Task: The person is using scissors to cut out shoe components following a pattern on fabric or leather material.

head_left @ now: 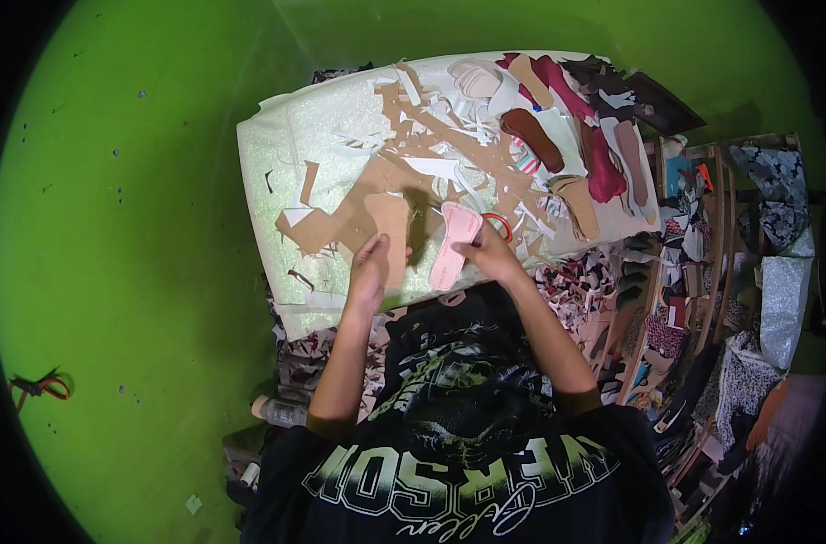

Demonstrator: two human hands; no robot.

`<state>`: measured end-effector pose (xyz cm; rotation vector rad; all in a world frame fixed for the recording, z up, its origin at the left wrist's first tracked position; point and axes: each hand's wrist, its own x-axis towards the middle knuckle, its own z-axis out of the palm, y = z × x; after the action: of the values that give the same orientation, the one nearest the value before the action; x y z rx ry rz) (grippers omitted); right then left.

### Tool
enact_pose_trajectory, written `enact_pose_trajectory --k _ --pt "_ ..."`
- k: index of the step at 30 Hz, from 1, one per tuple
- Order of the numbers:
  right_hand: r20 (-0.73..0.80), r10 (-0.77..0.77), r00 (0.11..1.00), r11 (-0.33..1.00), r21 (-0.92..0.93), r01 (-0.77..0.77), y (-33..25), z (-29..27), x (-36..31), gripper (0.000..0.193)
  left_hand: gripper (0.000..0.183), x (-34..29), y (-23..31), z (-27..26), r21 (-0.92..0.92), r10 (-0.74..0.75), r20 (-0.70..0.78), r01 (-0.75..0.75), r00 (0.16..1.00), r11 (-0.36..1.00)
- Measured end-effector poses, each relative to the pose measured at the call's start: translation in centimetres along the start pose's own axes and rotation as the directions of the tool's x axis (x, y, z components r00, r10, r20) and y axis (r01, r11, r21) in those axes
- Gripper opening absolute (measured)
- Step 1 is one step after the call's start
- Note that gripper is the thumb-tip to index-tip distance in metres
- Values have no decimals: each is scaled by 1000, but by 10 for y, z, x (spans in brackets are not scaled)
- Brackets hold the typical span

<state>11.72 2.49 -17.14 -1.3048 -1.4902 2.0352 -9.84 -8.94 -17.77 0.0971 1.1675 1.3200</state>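
My left hand (369,270) is closed on a tan insole-shaped piece (391,231), held upright over the near part of the table. To its right, my right hand (491,254) pinches a pink insole pattern (455,247) with marks on it, its thumb on the face. A red-orange loop (501,226), which looks like a scissor handle, shows just behind my right hand; whether the fingers also hold it is hidden. The two insole shapes are apart. Behind them lies a large tan sheet (367,186) with cut edges.
Tan and white offcuts (449,136) cover the middle of the pale table (277,154). Brown insole pieces (532,140) and maroon pieces (603,168) lie stacked at the right. Wooden shelving (714,263) with fabric stands beyond. Scraps (571,295) are heaped below the table's near edge.
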Motion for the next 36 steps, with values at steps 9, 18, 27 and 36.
enact_pose_trajectory --k 9,18,27,36 --pt "50 -115 992 946 -298 125 -21 0 -27 41 32 -2 -15 58 -214 2 139 28 990 977" --pt "-90 -153 984 921 -374 109 4 -90 -79 19 24 30 -57 138 217 76 44 -84 996 972" --pt "-320 -96 943 811 -574 -112 48 -250 -110 15 25 110 -113 234 759 110 263 -276 958 589" --pt "-328 -41 944 716 -669 -201 57 -337 -63 19 22 192 -155 322 858 298 401 -469 866 209"
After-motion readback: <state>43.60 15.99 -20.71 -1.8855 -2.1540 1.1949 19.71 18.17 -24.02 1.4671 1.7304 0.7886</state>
